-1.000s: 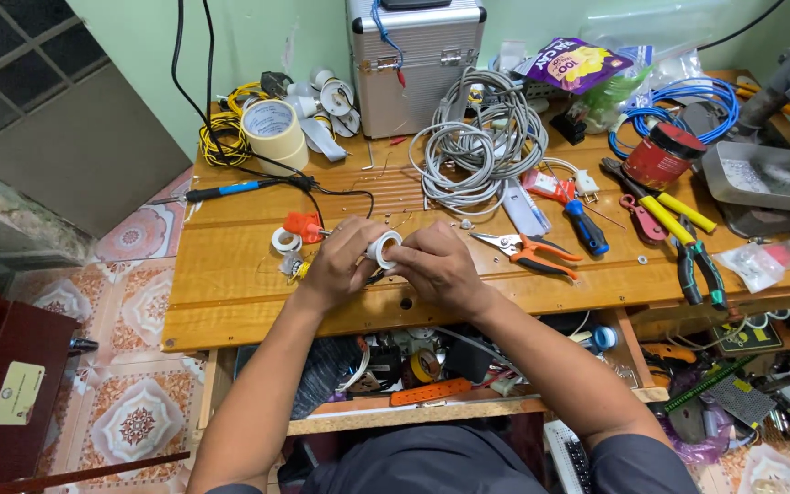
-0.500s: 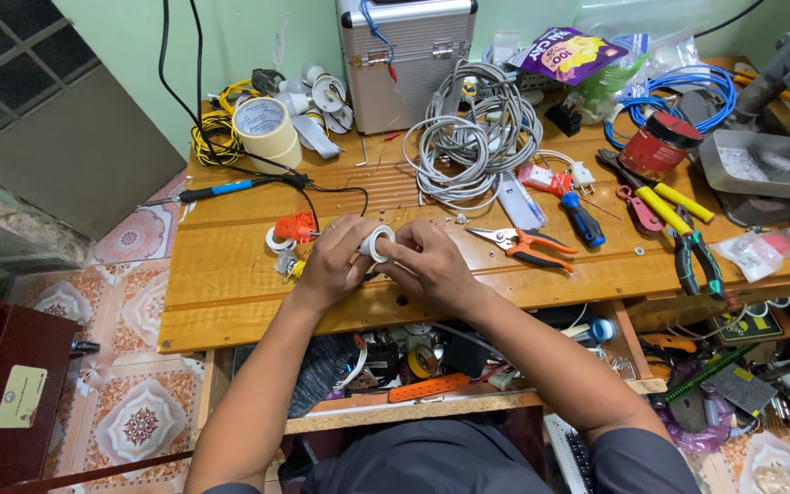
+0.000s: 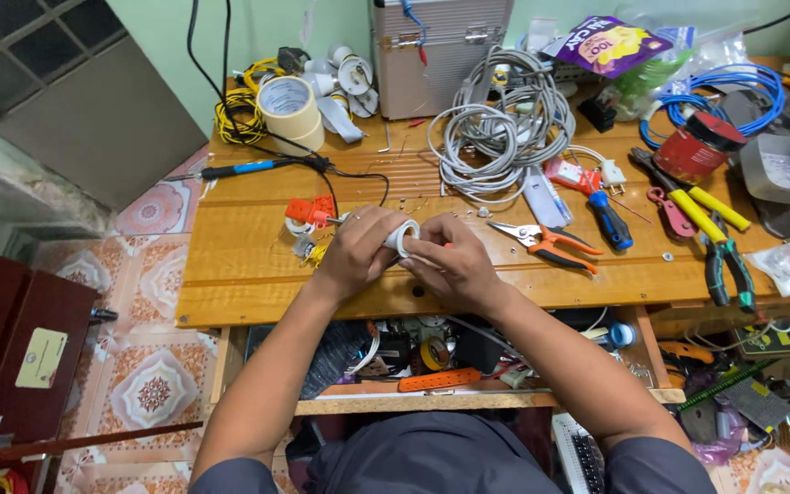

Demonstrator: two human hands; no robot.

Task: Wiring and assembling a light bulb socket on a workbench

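Both hands meet at worktop (image 3: pixel 230 274) near edge, centre. Left hand (image 3: pixel 358 252) & right hand (image 3: pixel 450 261) each keep a pinching grip on white tape roll (image 3: pixel 404 238). Step: working the tape, prob. finding its end; next needs a steady peel.

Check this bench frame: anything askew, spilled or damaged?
Nothing spilled or visibly damaged. It is cluttered: a grey cable coil lies loosely tangled mid-bench, and pliers and screwdrivers lie scattered. The left hand and right hand hold a small white tape roll over the wooden workbench.
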